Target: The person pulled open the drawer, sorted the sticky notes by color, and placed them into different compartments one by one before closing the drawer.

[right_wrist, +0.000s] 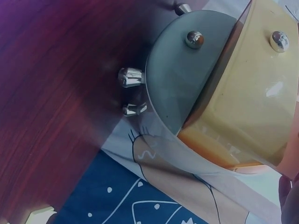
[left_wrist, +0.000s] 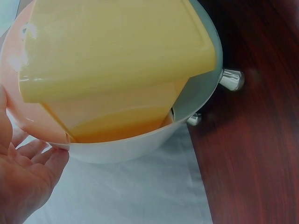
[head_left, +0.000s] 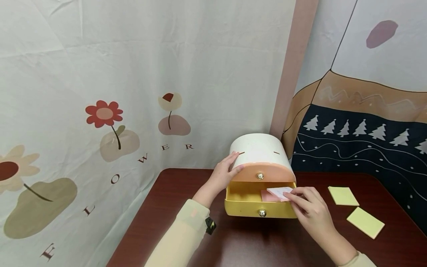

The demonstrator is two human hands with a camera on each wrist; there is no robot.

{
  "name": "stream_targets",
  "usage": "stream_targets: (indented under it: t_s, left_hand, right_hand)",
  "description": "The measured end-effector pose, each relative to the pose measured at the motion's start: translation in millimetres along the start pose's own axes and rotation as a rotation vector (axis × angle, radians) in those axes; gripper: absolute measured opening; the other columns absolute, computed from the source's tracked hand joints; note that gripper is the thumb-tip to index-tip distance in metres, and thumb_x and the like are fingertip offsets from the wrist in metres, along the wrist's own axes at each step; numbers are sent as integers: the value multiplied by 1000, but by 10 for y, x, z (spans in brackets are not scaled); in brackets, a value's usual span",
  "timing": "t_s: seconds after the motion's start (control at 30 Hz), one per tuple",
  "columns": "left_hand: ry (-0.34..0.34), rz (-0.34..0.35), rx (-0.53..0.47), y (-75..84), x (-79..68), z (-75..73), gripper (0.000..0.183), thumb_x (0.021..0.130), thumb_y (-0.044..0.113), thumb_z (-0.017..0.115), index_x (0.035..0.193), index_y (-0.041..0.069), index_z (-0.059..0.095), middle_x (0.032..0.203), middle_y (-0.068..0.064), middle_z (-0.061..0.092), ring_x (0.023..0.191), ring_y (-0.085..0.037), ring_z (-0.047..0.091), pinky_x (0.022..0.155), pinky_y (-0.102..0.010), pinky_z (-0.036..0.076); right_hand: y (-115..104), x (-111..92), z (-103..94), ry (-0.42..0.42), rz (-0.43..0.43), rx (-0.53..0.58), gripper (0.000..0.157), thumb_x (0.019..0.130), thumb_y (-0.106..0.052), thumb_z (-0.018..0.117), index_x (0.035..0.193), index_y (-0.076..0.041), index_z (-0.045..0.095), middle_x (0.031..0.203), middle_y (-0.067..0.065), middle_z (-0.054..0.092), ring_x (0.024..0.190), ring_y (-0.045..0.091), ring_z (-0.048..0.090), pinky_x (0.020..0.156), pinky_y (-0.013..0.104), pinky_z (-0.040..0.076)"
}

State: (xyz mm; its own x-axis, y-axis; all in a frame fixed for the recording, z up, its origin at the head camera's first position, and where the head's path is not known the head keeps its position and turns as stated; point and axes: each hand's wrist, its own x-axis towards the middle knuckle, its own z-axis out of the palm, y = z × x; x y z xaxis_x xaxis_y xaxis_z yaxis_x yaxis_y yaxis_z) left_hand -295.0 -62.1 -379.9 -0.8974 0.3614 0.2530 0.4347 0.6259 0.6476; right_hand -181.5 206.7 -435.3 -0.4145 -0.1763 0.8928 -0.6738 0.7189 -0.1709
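Observation:
A small rounded drawer box [head_left: 260, 146] with a white top stands on the table. Its yellow drawer [head_left: 243, 209] is pulled out below the orange drawer [head_left: 245, 173]. Against the box's left side rests my left hand [head_left: 221, 175], thumb at the orange front; in the left wrist view, its fingertips touch the white rim. My right hand [head_left: 311, 208] pinches a pale pink-white sticky note pad [head_left: 278, 191] over the yellow drawer's right half. Beneath that pad, a pink sticky note pad [head_left: 268, 197] lies inside the drawer, partly covered. In the right wrist view, only a sliver of my right hand shows.
Two yellow sticky note pads [head_left: 365, 222] lie on the dark red table [head_left: 253, 244] to the right. A grey-green drawer [right_wrist: 182, 70] sits below the yellow one. Silver feet [right_wrist: 131, 77] jut from the box's underside. Printed curtains [head_left: 217, 74] hang behind.

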Motion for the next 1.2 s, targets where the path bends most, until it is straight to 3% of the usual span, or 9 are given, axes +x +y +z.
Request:
stream_targets:
  t_s: [0.13,0.43,0.7,0.83,0.9,1.0,1.1,1.17,1.2]
  left_hand:
    - [0,1,1,-7,5,1,65,91,49,55,146,18,38,153,-2,32,141,-20,30,115,-39,26]
    - [-2,2,4,-1,13,-5,65,91,49,54,146,18,38,153,-3,32,141,-22,30,115,-41,27]
    - [1,6,10,10,6,-12,65,92,49,54,146,17,39,153,-4,32,141,-22,31,114,-41,27]
    - [1,6,11,7,5,-10,65,91,49,54,146,17,39,153,-4,32,141,-22,30,114,-41,27]
    - [-2,2,7,4,5,-7,65,91,49,54,146,18,38,153,-3,32,141,-22,30,114,-40,27]
    - [-5,-2,-3,2,5,-4,65,91,49,54,146,18,38,154,-3,31,141,-22,30,114,-41,27]
    - [-5,-6,-7,7,2,-6,65,91,50,54,146,19,38,154,-3,31,141,-21,30,114,-40,27]
    - [-3,-3,-8,13,-1,-7,65,91,49,55,146,18,39,153,-4,32,141,-22,30,114,-41,27]
    - [-2,-4,-10,14,-1,-7,65,91,49,55,146,18,39,153,-3,32,141,-22,30,114,-41,27]
  right_hand:
    - [17,12,14,-36,16,-14,45,99,-40,43,90,-12,77,92,4,63,87,18,51,77,15,39]
    - [16,28,51,-101,88,-27,51,98,-47,41,92,-10,76,94,4,63,92,19,50,82,12,37]
    - [28,77,93,-112,82,-25,51,98,-47,39,96,-12,76,93,4,61,90,19,50,76,24,41]
    - [40,102,128,-107,68,-20,49,98,-45,40,97,-12,76,92,3,61,88,19,49,76,21,40]
    - [46,115,146,-104,58,-14,35,97,-36,50,98,-12,75,93,3,61,88,20,50,77,19,39]
    - [51,136,166,-113,55,-14,15,86,-15,70,100,-12,75,94,3,61,89,20,50,79,18,39]
    - [52,158,181,-124,56,-17,33,69,3,76,99,-11,75,94,4,62,89,21,50,78,20,39]
    - [57,168,192,-129,57,-19,34,69,3,77,99,-11,75,94,4,62,88,21,50,77,22,39]
    - [57,171,198,-128,56,-18,26,75,-2,76,99,-11,75,94,5,62,88,21,50,77,22,39]
